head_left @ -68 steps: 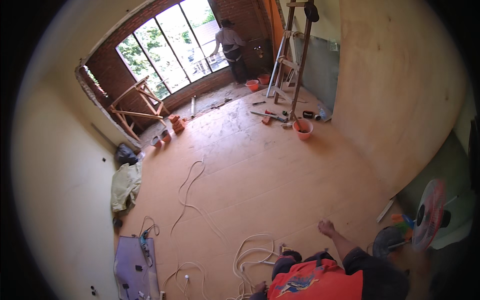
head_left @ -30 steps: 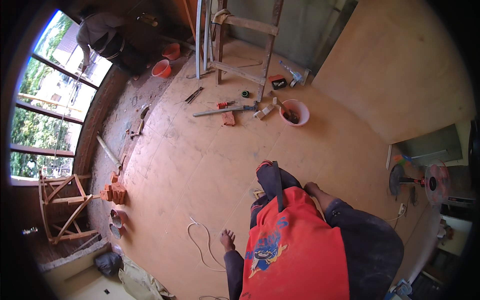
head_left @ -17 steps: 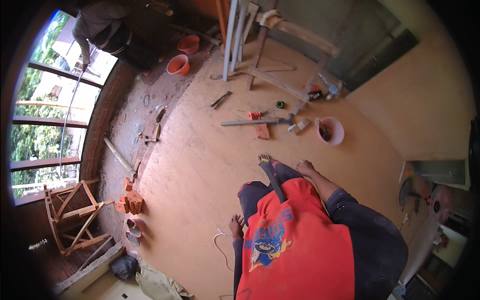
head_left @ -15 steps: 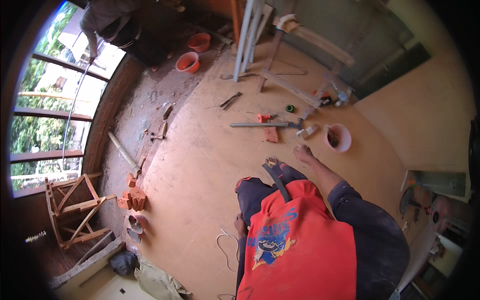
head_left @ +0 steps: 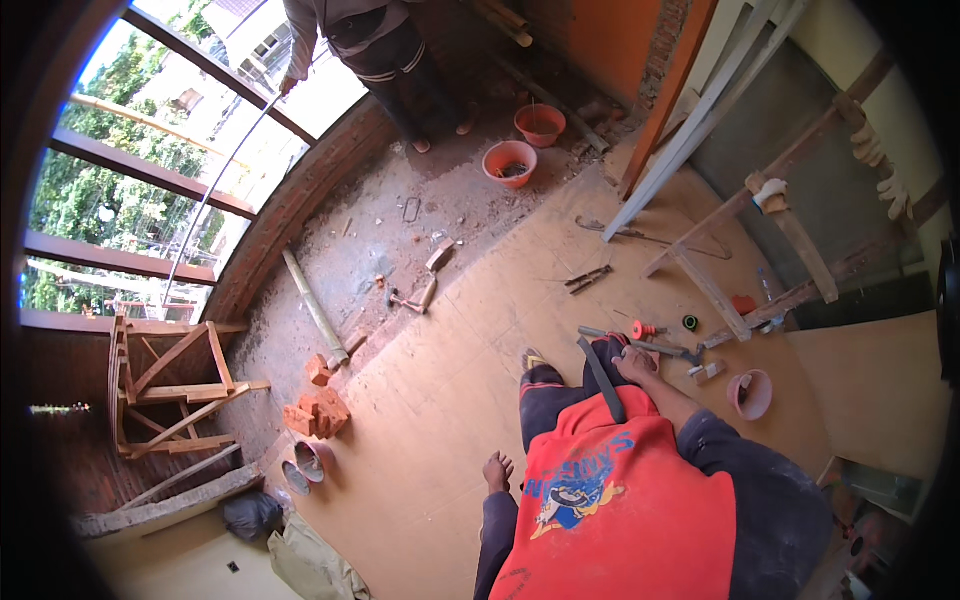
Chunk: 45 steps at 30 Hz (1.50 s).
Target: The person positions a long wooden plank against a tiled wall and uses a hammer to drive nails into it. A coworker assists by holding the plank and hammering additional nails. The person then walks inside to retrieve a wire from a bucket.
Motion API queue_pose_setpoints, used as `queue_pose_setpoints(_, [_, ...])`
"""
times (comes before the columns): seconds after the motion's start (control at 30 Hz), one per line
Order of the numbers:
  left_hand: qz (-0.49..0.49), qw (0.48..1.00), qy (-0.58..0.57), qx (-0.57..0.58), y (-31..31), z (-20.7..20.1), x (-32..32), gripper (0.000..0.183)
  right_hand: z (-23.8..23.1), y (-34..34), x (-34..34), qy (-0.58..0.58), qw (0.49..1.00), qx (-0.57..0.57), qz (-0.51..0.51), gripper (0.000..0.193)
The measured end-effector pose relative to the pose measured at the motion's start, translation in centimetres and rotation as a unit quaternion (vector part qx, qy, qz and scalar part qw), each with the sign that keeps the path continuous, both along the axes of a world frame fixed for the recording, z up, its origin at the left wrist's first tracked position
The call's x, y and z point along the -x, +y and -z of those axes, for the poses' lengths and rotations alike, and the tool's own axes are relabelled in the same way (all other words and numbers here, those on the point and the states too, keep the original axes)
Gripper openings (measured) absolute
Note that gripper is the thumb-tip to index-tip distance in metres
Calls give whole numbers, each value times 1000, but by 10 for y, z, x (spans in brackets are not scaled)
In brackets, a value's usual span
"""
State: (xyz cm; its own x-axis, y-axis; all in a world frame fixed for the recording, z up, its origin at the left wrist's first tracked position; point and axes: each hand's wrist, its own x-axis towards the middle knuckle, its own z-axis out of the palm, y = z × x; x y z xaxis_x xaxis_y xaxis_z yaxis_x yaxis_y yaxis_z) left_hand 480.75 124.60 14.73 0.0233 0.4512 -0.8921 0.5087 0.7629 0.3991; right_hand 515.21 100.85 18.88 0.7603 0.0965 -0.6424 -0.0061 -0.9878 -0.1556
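My left hand (head_left: 497,470) hangs beside my red shirt (head_left: 620,500), over the tan floor, with its fingers apart and nothing in them. My right hand (head_left: 633,364) is at my raised knee, fingers curled in, with no held thing visible. A dark strap (head_left: 600,383) hangs down from my shirt's neck. Beyond the right hand, a grey metal bar (head_left: 680,352) lies on the floor, partly hidden by my leg. Around it are an orange-red tool (head_left: 645,329), a green and black roll (head_left: 690,323) and a pale block (head_left: 710,373).
A pink bucket (head_left: 750,394) stands at the right. Broken bricks (head_left: 317,413) and a tipped bucket (head_left: 314,462) lie left, near a wooden frame (head_left: 180,392). A hammer (head_left: 415,300) rests on the rubble strip. Two orange basins (head_left: 510,163) stand near another person (head_left: 370,50) by the windows.
My view has swung left. My right hand has drawn back from near the pink bucket to my knee. My left hand has come out from beside my leg, and my legs have shifted.
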Motion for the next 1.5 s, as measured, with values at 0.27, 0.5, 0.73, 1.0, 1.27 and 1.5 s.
queue_pose_setpoints(0.27, [83, 994, -13, -75, 189, -27, -130, 46, -40, 104, -132, 52, 984, -163, -53, 39])
queue_pose_setpoints(0.5, [132, 991, 26, -28, 248, 0, -260, 42, -21, 207, -210, -4, 973, -226, -51, 31])
queue_pose_setpoints(0.73, [406, 909, 86, -30, 280, 27, -422, 35, -21, 263, -349, -4, 966, -255, -29, 28])
queue_pose_setpoints(1.0, [513, 855, 8, -71, 422, 158, -669, 33, -8, 307, -362, 72, 976, -203, -33, 27])
queue_pose_setpoints(1.27, [598, 775, 73, -189, 528, 415, -885, 57, 14, 324, -371, 124, 964, -200, 121, 24])
queue_pose_setpoints(1.5, [214, 965, -98, -114, 459, 407, -935, 46, 16, 326, -371, 180, 945, -206, 180, 17])
